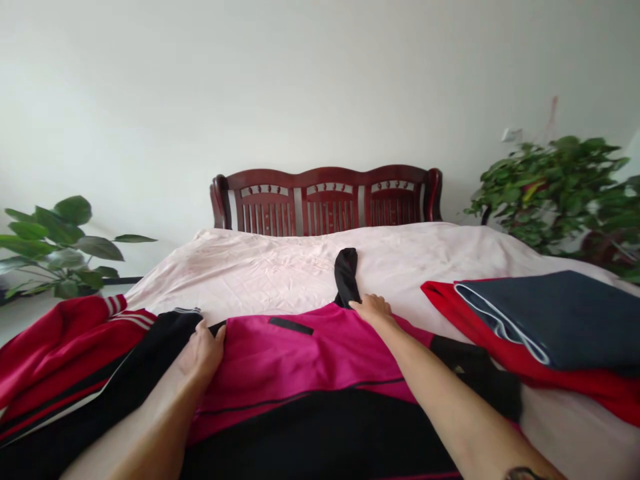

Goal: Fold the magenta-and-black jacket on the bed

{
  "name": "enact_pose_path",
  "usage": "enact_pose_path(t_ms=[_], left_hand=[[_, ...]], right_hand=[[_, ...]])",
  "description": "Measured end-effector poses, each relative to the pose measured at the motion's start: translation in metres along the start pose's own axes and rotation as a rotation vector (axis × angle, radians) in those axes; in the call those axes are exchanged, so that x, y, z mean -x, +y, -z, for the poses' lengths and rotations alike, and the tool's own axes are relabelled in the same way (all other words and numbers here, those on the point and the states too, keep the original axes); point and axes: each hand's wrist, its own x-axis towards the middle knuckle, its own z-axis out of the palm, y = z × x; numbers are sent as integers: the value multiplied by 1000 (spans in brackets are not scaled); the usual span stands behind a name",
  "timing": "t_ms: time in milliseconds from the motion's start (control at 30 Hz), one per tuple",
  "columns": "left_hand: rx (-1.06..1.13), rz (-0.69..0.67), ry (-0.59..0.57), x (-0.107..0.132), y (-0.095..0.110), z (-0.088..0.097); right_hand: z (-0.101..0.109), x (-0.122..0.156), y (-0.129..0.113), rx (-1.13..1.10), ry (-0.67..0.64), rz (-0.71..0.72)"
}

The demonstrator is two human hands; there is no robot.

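Observation:
A pink and black jacket [280, 360] lies spread over the bed in front of me. My left hand [204, 347] has its fingers closed on the jacket's left edge, beside a black sleeve with white-striped cuff. At the far edge, my right hand [371, 308] pinches the fabric where a narrow black part [346, 275] sticks out; whether that is a collar or a sleeve I cannot tell. My right forearm covers some of the jacket's right side. Red and black striped clothing [75, 340] lies left of my left arm.
Dark blue folded fabric with white edging [560, 320] rests on a red cloth [590, 390] at right. The pale pink bedsheet [260, 267] reaches a carved wooden headboard [325, 190]. Leafy plants stand at the left [65, 240] and right [555, 187].

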Motion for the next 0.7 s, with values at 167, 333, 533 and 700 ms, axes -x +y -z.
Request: enact_pose_path(t_ms=[167, 333, 533, 700], left_hand=[[19, -108, 16, -2, -19, -1], [108, -116, -64, -6, -36, 2], [281, -32, -246, -23, -32, 12], [447, -66, -316, -34, -15, 23]], right_hand=[[-23, -13, 11, -26, 50, 50], [-27, -11, 15, -3, 142, 59], [-23, 18, 4, 35, 256, 227], [-27, 30, 9, 29, 165, 306]])
